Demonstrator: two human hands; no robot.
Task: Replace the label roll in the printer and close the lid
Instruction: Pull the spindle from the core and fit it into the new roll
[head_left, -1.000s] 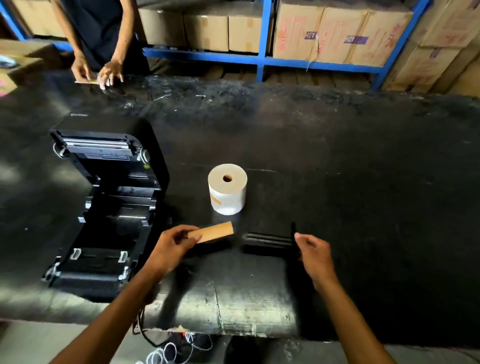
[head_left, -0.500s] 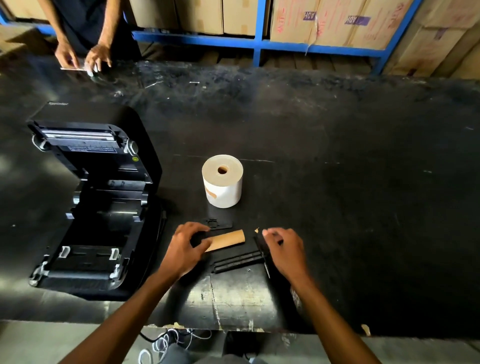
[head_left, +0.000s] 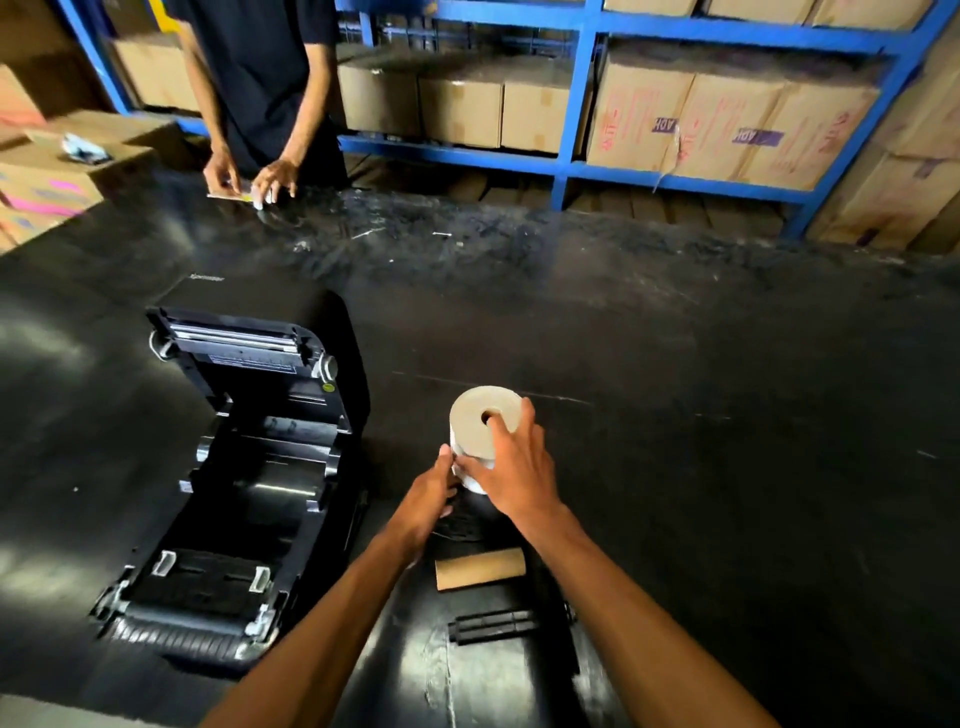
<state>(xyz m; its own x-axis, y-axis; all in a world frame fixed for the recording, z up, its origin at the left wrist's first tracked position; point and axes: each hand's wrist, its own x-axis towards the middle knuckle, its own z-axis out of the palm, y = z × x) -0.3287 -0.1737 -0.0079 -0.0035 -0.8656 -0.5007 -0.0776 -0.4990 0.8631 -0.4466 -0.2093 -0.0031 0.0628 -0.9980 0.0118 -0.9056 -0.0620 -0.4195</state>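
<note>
The black label printer (head_left: 244, 483) sits at the left of the table with its lid up and its roll bay bare. A new white label roll (head_left: 475, 421) stands on end to the printer's right. My right hand (head_left: 511, 467) is clasped over the roll's top and near side. My left hand (head_left: 428, 499) touches the roll's lower left edge with its fingertips. The empty brown cardboard core (head_left: 480, 568) lies on the table near me. A black spindle (head_left: 493, 626) lies just in front of the core.
A person in a dark shirt stands at the table's far left edge, hands (head_left: 249, 179) on a small flat item. Blue shelving (head_left: 571, 130) with cardboard boxes runs behind the black table (head_left: 727, 415). More boxes (head_left: 47, 176) stand far left.
Both hands let go of the cardboard core and spindle near the table's front and moved forward onto the new label roll. The core and spindle now lie on the table.
</note>
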